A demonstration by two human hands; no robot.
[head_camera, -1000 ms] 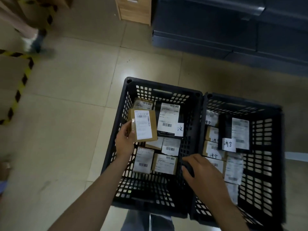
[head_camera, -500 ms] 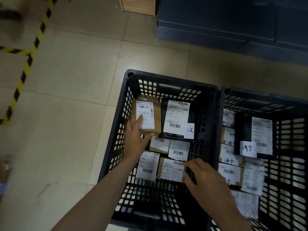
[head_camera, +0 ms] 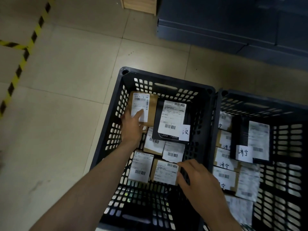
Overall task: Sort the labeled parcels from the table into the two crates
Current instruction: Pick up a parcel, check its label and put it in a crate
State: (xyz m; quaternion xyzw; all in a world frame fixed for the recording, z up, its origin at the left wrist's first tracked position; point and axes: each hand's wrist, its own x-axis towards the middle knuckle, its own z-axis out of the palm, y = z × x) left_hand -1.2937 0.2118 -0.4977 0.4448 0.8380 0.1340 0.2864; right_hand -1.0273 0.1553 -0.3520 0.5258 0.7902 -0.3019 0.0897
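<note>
Two black slotted crates stand side by side on the floor: the left crate (head_camera: 166, 80) and the right crate (head_camera: 260, 99). Both hold several labeled parcels. My left hand (head_camera: 131, 127) is inside the left crate at its far left corner, gripping a brown cardboard parcel (head_camera: 151, 110) with a white barcode label. Beside it lies a black parcel (head_camera: 173, 120) with a handwritten tag. My right hand (head_camera: 196, 179) hovers over the left crate's right side, fingers apart, fingertips at the edge of a brown labeled parcel (head_camera: 165, 171). It holds nothing.
Beige tiled floor (head_camera: 66, 80) spreads to the left, with yellow-black hazard tape (head_camera: 21, 64) along its far left. A wooden cabinet base (head_camera: 140, 5) and dark grey furniture (head_camera: 233, 27) stand beyond the crates.
My left hand has carried the brown parcel down from above the crate into its far left corner. My right hand stayed over the crate's right side, shifting slightly toward the near parcel.
</note>
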